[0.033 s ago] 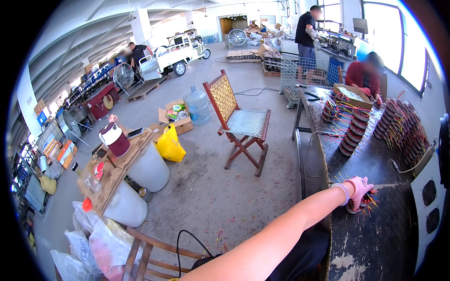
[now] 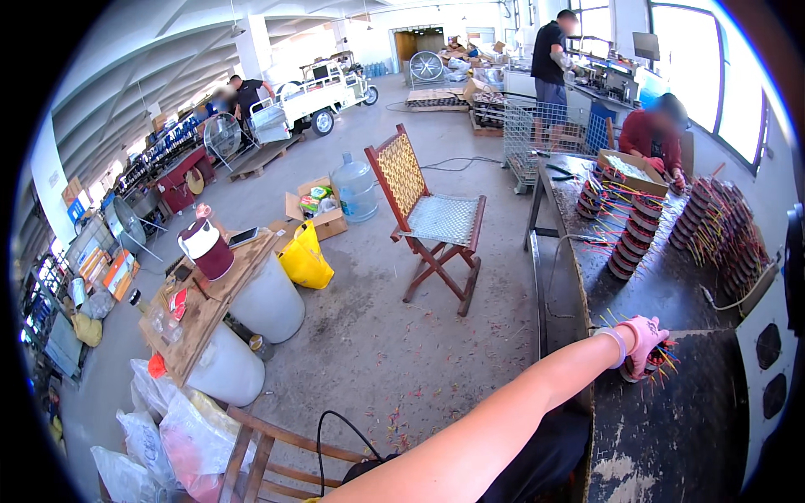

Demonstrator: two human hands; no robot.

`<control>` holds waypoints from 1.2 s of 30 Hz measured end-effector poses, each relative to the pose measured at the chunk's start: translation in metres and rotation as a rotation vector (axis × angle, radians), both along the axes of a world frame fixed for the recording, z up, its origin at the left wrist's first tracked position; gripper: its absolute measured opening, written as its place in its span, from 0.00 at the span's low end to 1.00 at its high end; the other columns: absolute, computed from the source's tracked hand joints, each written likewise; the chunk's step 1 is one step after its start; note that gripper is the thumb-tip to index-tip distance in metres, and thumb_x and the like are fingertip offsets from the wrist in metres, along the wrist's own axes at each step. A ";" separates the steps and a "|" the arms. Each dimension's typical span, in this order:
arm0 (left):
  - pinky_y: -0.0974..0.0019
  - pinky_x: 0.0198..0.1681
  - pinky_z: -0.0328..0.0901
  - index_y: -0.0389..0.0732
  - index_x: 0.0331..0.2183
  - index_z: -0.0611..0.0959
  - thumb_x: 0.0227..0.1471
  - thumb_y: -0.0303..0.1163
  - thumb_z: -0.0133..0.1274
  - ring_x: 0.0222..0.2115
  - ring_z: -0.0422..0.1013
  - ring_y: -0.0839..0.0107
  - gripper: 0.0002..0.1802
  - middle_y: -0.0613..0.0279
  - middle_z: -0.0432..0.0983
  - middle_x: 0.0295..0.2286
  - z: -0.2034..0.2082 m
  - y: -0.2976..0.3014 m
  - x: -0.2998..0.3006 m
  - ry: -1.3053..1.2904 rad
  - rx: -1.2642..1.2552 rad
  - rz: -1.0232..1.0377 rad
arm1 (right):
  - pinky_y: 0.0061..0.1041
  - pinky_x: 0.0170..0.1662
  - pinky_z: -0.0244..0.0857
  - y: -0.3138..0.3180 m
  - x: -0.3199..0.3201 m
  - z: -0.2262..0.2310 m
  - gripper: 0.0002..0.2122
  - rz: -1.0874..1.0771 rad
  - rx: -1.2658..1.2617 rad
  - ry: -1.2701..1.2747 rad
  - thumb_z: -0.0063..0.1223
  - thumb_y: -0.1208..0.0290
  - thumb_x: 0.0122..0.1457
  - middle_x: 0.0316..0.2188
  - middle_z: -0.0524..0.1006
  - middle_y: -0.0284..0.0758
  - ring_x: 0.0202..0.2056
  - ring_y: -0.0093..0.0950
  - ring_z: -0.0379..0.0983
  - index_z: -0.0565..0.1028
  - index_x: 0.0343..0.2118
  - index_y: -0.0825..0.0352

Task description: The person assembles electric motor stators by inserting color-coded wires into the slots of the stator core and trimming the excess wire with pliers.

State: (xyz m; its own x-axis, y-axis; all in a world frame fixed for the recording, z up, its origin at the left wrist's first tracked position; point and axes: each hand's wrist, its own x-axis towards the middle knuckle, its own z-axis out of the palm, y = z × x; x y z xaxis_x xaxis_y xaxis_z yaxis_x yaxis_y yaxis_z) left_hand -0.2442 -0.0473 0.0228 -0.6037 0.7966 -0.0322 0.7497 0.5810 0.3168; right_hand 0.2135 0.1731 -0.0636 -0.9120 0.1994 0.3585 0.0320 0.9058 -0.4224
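Note:
My left hand (image 2: 644, 342), in a pink glove, reaches across to the dark worktable (image 2: 671, 444) at the right. Its fingers are closed over the top of a motor stator (image 2: 652, 367), a dark ring with red, yellow and blue wire ends sticking out. The stator stands on the table near its edge, partly hidden under the hand. Beyond it rises a tall stack of similar stators (image 2: 635, 239), with a shorter stack (image 2: 589, 201) farther back. Many more stacked stators (image 2: 738, 239) line the table's right side. My right hand is out of sight.
Black-handled pliers (image 2: 558, 173) and an open cardboard box (image 2: 644, 178) lie at the table's far end, where a person in red (image 2: 646, 138) sits. A folding chair (image 2: 440, 222) stands on the floor. Left is a wooden board (image 2: 205, 314) on white drums, holding a jug (image 2: 207, 251).

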 end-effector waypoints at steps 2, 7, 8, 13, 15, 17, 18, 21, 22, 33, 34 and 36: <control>0.54 0.53 0.70 0.43 0.65 0.64 0.22 0.52 0.74 0.50 0.74 0.46 0.67 0.37 0.63 0.57 0.001 0.001 -0.001 0.004 -0.018 -0.017 | 0.47 0.64 0.59 -0.002 0.001 0.001 0.15 0.003 -0.013 0.007 0.52 0.68 0.65 0.53 0.76 0.52 0.58 0.53 0.68 0.79 0.50 0.69; 0.55 0.56 0.69 0.44 0.65 0.65 0.20 0.52 0.76 0.55 0.70 0.50 0.69 0.41 0.62 0.60 0.005 0.000 0.001 -0.012 -0.015 0.001 | 0.47 0.64 0.59 -0.002 0.004 -0.001 0.15 -0.022 -0.004 -0.002 0.51 0.68 0.65 0.53 0.76 0.51 0.58 0.53 0.68 0.79 0.51 0.69; 0.55 0.57 0.68 0.44 0.65 0.65 0.18 0.52 0.77 0.58 0.68 0.51 0.70 0.43 0.61 0.61 0.006 0.000 0.001 -0.038 -0.020 0.016 | 0.47 0.64 0.59 -0.001 0.004 -0.001 0.15 -0.022 0.002 -0.004 0.51 0.68 0.65 0.53 0.76 0.51 0.58 0.53 0.68 0.79 0.51 0.70; 0.53 0.54 0.69 0.44 0.66 0.63 0.23 0.55 0.74 0.52 0.73 0.49 0.69 0.41 0.63 0.58 0.007 -0.001 0.002 0.023 -0.025 -0.007 | 0.46 0.66 0.57 0.007 0.006 -0.014 0.14 -0.058 -0.048 0.013 0.51 0.70 0.64 0.53 0.77 0.48 0.60 0.51 0.66 0.79 0.49 0.70; 0.53 0.56 0.67 0.44 0.67 0.61 0.23 0.56 0.74 0.55 0.71 0.50 0.71 0.42 0.63 0.58 0.007 0.002 0.003 0.032 -0.045 -0.004 | 0.46 0.66 0.57 0.011 0.009 -0.017 0.14 -0.073 -0.059 0.013 0.51 0.71 0.64 0.53 0.77 0.46 0.61 0.50 0.65 0.79 0.49 0.70; 0.52 0.59 0.63 0.43 0.68 0.59 0.22 0.56 0.75 0.58 0.68 0.51 0.73 0.44 0.63 0.59 0.007 0.005 0.005 0.065 -0.076 0.008 | 0.45 0.66 0.57 0.012 0.010 -0.017 0.14 -0.068 -0.043 0.001 0.51 0.71 0.64 0.54 0.77 0.46 0.61 0.50 0.65 0.78 0.49 0.71; 0.52 0.64 0.57 0.42 0.69 0.56 0.20 0.57 0.75 0.61 0.62 0.49 0.77 0.43 0.62 0.60 0.007 0.003 0.005 0.064 -0.073 -0.009 | 0.46 0.66 0.57 0.011 0.010 -0.015 0.14 -0.045 -0.041 0.002 0.51 0.71 0.64 0.54 0.77 0.48 0.60 0.50 0.66 0.78 0.49 0.71; 0.50 0.65 0.54 0.42 0.70 0.54 0.19 0.59 0.75 0.61 0.60 0.45 0.79 0.40 0.61 0.59 -0.001 0.009 0.019 0.324 0.098 -0.088 | 0.47 0.64 0.59 0.005 0.007 -0.009 0.15 0.022 -0.035 0.004 0.52 0.69 0.65 0.53 0.76 0.53 0.58 0.52 0.68 0.78 0.50 0.72; 0.50 0.65 0.54 0.41 0.69 0.55 0.21 0.60 0.74 0.61 0.59 0.44 0.78 0.38 0.61 0.60 -0.004 0.013 0.027 0.356 0.197 -0.152 | 0.47 0.64 0.59 0.003 0.008 -0.009 0.15 0.023 -0.030 0.009 0.52 0.69 0.65 0.53 0.76 0.53 0.58 0.52 0.68 0.78 0.50 0.72; 0.50 0.68 0.50 0.36 0.67 0.60 0.46 0.61 0.63 0.65 0.55 0.47 0.59 0.42 0.58 0.64 -0.068 0.072 0.175 0.069 0.537 -0.711 | 0.42 0.63 0.61 -0.004 0.029 -0.005 0.16 -0.144 0.008 -0.015 0.54 0.68 0.64 0.54 0.76 0.49 0.58 0.48 0.69 0.77 0.53 0.69; 0.49 0.68 0.51 0.35 0.67 0.59 0.47 0.60 0.63 0.65 0.55 0.46 0.58 0.41 0.58 0.63 -0.074 0.082 0.190 0.019 0.524 -0.727 | 0.42 0.63 0.61 -0.001 0.026 -0.003 0.17 -0.156 -0.027 -0.038 0.54 0.66 0.64 0.54 0.75 0.49 0.58 0.47 0.69 0.76 0.53 0.69; 0.49 0.67 0.51 0.33 0.67 0.58 0.48 0.57 0.64 0.64 0.56 0.44 0.57 0.39 0.59 0.62 -0.082 0.081 0.206 -0.070 0.479 -0.641 | 0.40 0.63 0.62 0.006 0.005 -0.009 0.19 -0.102 -0.141 -0.057 0.54 0.63 0.64 0.55 0.75 0.48 0.58 0.46 0.70 0.75 0.55 0.69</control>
